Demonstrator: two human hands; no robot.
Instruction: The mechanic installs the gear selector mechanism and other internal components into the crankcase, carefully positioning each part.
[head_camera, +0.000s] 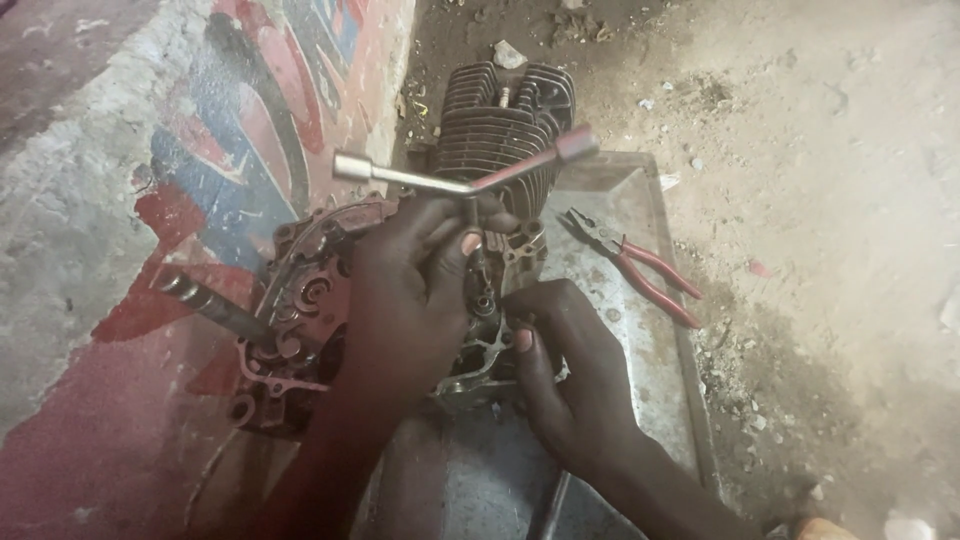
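Note:
A dismantled small engine lies in a metal tray: a dark finned cylinder at the far end and an open crankcase stained red, with a shaft sticking out to the left. My left hand grips the stem of a three-armed socket wrench, whose lower arm stands on a bolt in the crankcase. My right hand rests on the crankcase edge just beside that bolt, thumb pressed on the metal.
Red-handled pliers lie in the tray to the right of the engine. A painted concrete wall runs along the left. Dusty ground with small stones spreads to the right. A metal rod lies near the tray's front.

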